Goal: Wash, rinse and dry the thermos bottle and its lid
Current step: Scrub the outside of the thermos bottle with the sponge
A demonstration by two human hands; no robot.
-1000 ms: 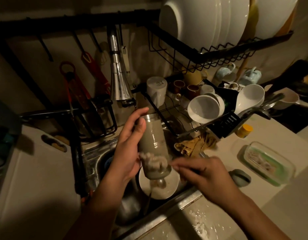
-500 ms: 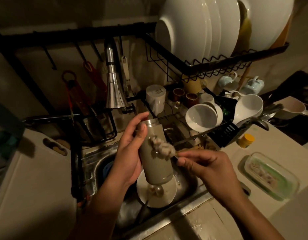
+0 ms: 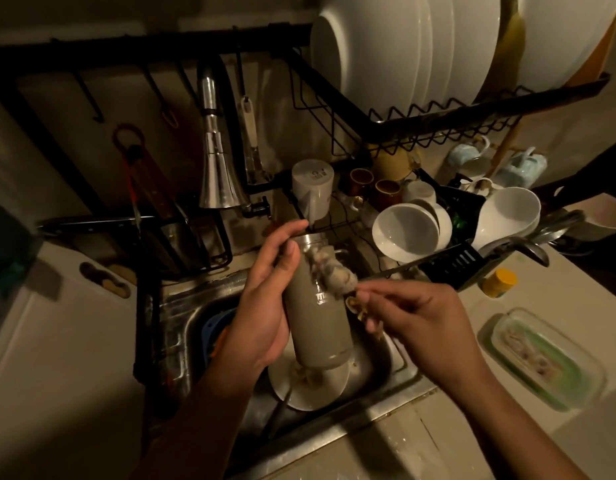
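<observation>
The left hand [image 3: 265, 306] is covering the thermos bottle's [image 3: 317, 323] left side. The soapy scrubber [image 3: 330, 271] is blurring, the bottle is hiding the sink plate's [image 3: 310, 386] far part, and the top edge is cutting off the rack plates [image 3: 386, 46].

The small print on the thermos bottle [image 3: 321, 308] is too blurred to read

We see a steel sink [image 3: 182, 306] with a white plate [image 3: 310, 386] lying in its basin and a chrome faucet [image 3: 218, 178] hanging above it. Up on the black rack [image 3: 438, 116], large white plates [image 3: 403, 46] stand on edge (packed close together). Below them white bowls [image 3: 408, 233] lean near an upturned white cup [image 3: 312, 188]. On the counter [image 3: 507, 341] at right sit a yellow-capped jar [image 3: 499, 283] and a clear lidded container [image 3: 538, 358].
</observation>
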